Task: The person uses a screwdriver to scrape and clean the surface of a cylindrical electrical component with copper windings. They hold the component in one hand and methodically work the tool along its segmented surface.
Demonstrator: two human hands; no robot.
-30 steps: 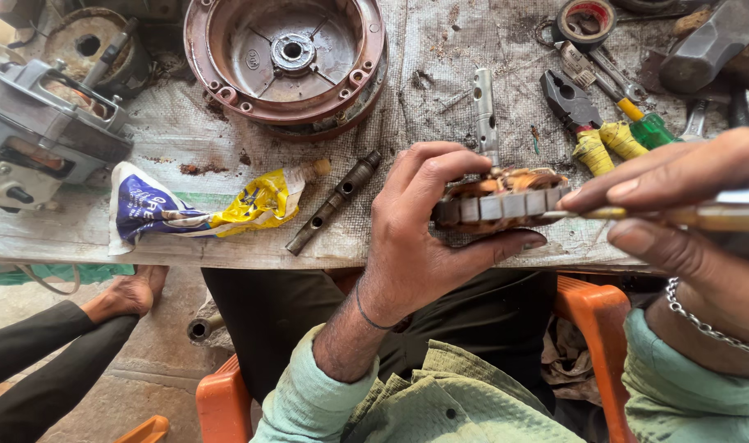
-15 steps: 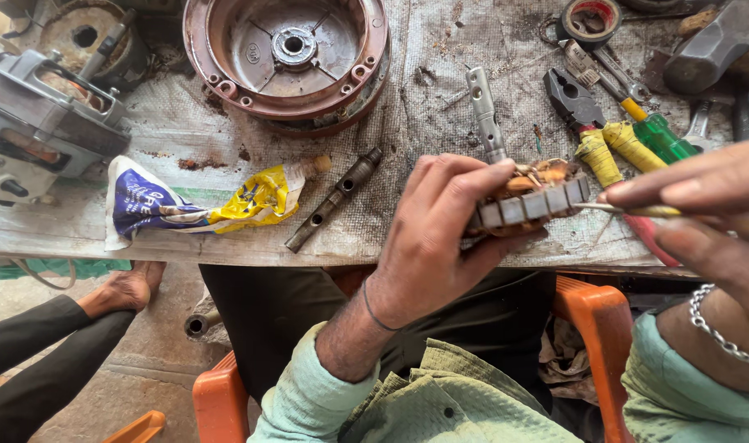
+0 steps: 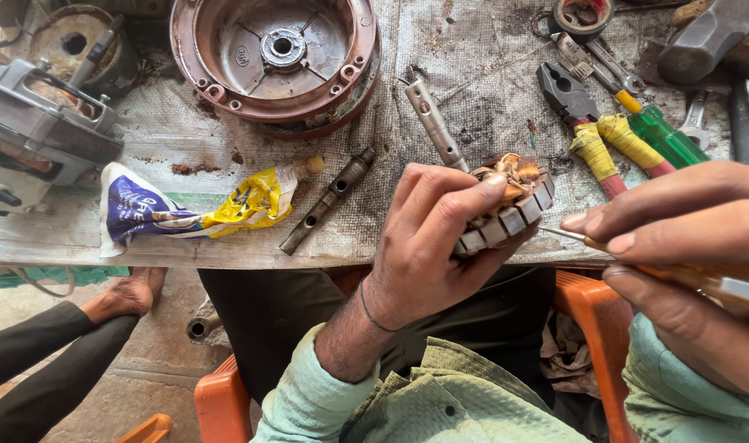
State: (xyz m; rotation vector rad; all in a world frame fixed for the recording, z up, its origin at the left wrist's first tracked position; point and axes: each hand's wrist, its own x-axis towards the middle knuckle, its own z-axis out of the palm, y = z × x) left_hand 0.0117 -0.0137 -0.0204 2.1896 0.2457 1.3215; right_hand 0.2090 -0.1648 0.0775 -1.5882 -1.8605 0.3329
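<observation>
Head view showed the worn surface (image 3: pixel 473 74) carrying a big rusty motor housing (image 3: pixel 276 57), a grey motor (image 3: pixel 38 131), a crumpled blue-and-yellow wrapper (image 3: pixel 185 205), yellow-handled pliers (image 3: pixel 588 123) and a metal shaft (image 3: pixel 325 201). The left hand (image 3: pixel 432 246) gripped a small wound stator (image 3: pixel 510 205) at the surface's near edge. The right hand (image 3: pixel 686 246) pinched a screwdriver (image 3: pixel 637 258), its tip touching the stator. Since half a second before, the stator had tilted up, coils showing.

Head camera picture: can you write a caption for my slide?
Left hand grips a wound motor core while right hand pokes it with a screwdriver.
</observation>
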